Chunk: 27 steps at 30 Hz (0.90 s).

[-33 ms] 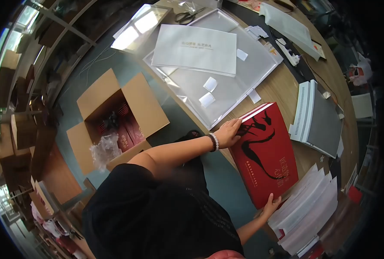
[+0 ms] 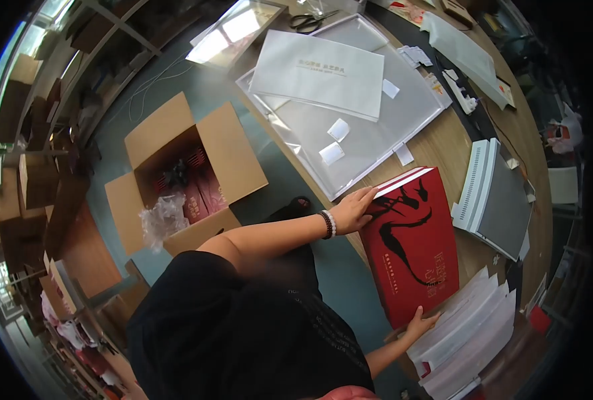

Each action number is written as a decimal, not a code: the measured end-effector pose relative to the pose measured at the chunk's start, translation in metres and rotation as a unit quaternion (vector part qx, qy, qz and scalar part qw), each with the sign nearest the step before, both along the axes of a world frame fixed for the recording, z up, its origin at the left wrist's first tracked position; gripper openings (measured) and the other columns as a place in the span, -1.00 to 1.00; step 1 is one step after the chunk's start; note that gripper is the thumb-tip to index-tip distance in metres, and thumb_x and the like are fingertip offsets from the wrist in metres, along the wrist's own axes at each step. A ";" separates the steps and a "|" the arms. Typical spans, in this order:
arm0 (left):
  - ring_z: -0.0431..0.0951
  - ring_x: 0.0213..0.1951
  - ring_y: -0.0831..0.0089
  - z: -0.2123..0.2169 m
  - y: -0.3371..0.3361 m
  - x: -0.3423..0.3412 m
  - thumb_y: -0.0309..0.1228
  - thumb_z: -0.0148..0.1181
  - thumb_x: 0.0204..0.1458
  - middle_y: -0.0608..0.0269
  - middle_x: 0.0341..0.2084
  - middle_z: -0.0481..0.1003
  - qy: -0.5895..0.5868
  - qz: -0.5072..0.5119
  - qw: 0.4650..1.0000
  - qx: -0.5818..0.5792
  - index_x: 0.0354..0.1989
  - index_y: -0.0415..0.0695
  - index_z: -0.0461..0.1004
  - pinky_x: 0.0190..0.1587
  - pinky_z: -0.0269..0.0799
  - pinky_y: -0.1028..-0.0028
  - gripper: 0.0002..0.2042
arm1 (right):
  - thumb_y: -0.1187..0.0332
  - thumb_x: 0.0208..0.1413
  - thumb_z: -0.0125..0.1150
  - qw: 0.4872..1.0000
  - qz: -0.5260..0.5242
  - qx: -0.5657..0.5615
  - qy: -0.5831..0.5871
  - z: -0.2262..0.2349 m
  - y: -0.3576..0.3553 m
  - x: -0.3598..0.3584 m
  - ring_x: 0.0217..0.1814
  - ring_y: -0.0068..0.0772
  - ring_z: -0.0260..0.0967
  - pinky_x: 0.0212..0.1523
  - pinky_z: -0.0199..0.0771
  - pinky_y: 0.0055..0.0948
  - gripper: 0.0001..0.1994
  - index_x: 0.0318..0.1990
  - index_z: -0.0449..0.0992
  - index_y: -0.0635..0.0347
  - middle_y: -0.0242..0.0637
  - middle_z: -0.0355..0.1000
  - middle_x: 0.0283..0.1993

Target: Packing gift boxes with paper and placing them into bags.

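Observation:
A thick red book-like box (image 2: 413, 250) with a black animal drawing and gold print on its front lies at the table's near edge. Along its upper side runs a white band. My left hand (image 2: 354, 210), with two bead bracelets at the wrist, is wrapped over its upper left corner. Against the lower edge rests my right hand (image 2: 421, 325), thumb raised and fingers stretched out to the right. Beside that hand stands a fanned stack of white sleeves (image 2: 466, 333).
An open cardboard carton (image 2: 233, 157) on the floor at left holds red packages and crumpled clear plastic (image 2: 164, 223). A transparent sheet-like case (image 2: 296, 143) with a white envelope (image 2: 320, 73) covers the far table. Scissors (image 2: 306, 23), a power strip (image 2: 462, 93) and a grey device (image 2: 500, 207) lie around.
The view has shifted slightly, so the table and carton appear moved in the picture. My right hand's fingers look a little straighter. Both hands stay at the red box.

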<state>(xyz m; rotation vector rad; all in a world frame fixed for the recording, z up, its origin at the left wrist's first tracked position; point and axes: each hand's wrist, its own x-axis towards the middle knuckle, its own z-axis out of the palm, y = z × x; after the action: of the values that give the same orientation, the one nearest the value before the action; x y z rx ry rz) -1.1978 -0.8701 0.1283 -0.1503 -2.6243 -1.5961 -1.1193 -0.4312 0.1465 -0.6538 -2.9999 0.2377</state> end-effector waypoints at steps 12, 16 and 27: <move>0.25 0.11 0.06 -0.140 -0.246 0.315 -0.40 0.02 -0.01 -0.09 0.03 0.29 -0.226 0.548 0.804 0.054 0.10 -0.22 0.22 0.17 0.14 0.30 -0.55 | 0.49 0.14 -0.03 0.761 0.502 -0.395 -0.112 0.016 -0.523 -0.017 0.15 -0.25 0.25 0.13 0.27 -0.36 -0.65 0.09 0.27 0.33 -0.12 0.26 0.10; 0.28 0.09 0.06 -0.247 -0.293 0.427 -0.35 0.00 -0.01 -0.10 0.01 0.31 -0.333 0.582 0.738 0.075 0.07 -0.21 0.28 0.16 0.17 0.29 -0.57 | 0.40 0.12 0.03 0.566 0.564 -0.394 -0.453 -0.119 -0.659 0.089 0.01 -0.27 0.39 0.01 0.37 -0.40 -0.72 -0.03 0.39 0.31 -0.11 0.39 -0.03; 0.30 0.05 -0.01 -0.457 -0.358 0.535 -0.40 -0.01 0.02 -0.13 -0.03 0.33 -0.416 0.588 0.686 0.108 0.05 -0.22 0.30 0.10 0.23 0.27 -0.62 | 0.36 -0.10 0.14 0.746 0.164 -0.282 -0.581 -0.679 -0.847 0.282 0.08 -0.11 0.33 0.03 0.30 -0.32 -0.56 -0.05 0.37 0.47 0.10 0.40 -0.08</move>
<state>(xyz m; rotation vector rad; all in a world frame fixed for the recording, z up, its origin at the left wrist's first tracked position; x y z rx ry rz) -0.6630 -1.2281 -0.3282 2.1883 -1.8198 -1.4286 -0.8369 -1.2785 -0.5324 -0.2930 -4.2883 1.2137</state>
